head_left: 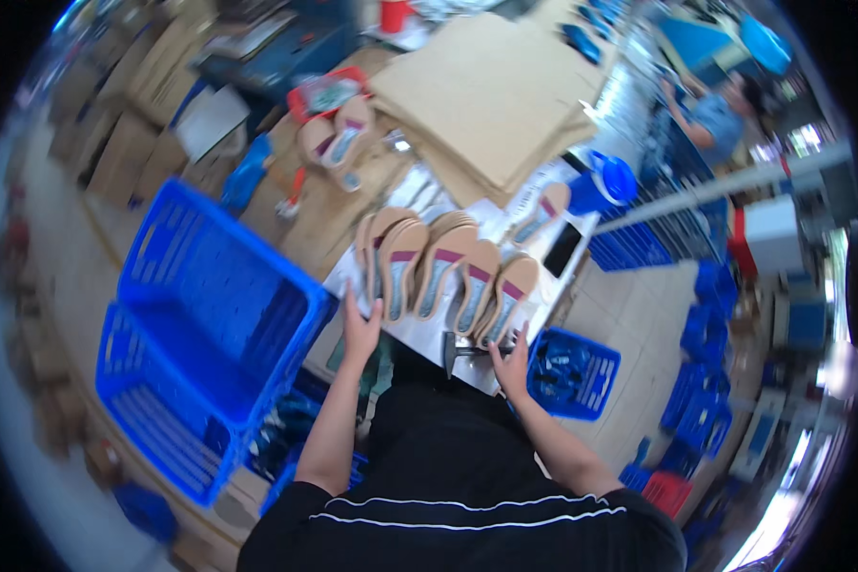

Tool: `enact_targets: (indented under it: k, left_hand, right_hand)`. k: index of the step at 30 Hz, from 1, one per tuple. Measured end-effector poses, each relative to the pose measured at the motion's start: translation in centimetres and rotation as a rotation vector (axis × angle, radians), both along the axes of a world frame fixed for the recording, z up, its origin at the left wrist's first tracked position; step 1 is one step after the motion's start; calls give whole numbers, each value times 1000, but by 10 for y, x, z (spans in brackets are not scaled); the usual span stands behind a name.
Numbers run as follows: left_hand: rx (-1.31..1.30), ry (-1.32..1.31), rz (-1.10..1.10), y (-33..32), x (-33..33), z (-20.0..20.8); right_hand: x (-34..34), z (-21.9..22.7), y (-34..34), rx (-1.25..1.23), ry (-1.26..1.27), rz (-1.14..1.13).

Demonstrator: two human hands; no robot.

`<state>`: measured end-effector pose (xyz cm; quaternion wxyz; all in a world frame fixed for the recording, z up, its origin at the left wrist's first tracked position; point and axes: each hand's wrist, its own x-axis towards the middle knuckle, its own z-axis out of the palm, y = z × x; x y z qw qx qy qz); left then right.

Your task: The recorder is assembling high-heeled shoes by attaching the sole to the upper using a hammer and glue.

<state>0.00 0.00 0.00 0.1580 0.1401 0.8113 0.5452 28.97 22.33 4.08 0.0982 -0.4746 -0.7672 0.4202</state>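
Several stacks of tan shoe insoles (439, 259) with maroon bands and grey patches stand side by side on the white-topped work table (419, 336). My left hand (360, 334) is at the table's near edge, beside the leftmost stack, its fingers spread and nothing in it. On the other side, my right hand (512, 367) has its fingers apart next to the rightmost insoles (507, 300); whether it touches them I cannot tell. A hammer (451, 355) lies at the near edge, its handle pointing toward my right hand.
Large blue crates (221, 296) stand at left; a smaller blue basket (574, 374) is at right. Beyond the stacks are a loose insole (543, 212), a black phone (563, 250), a blue container (608, 183) and tan sheets (486, 91). Another person (715, 119) sits far right.
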Motion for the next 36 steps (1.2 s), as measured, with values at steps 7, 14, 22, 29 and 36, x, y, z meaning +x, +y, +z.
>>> enact_targets:
  k: [7, 14, 22, 29, 36]
  left_hand:
    - [-1164, -107, -524, -82, 82, 102]
    - [-919, -282, -106, -124, 165, 29]
    - [-308, -142, 529, -128, 262, 124]
    - [-568, -341, 619, -209, 495, 40]
    - [-473, -837, 404, -184, 641, -90]
  right_hand:
    - [62, -30, -9, 590, -104, 577]
    - [59, -26, 31, 589, -87, 759]
    - [61, -62, 83, 492, 13, 1029]
    - [54, -62, 69, 525, 57, 1077]
    - [59, -77, 80, 562, -6, 1066]
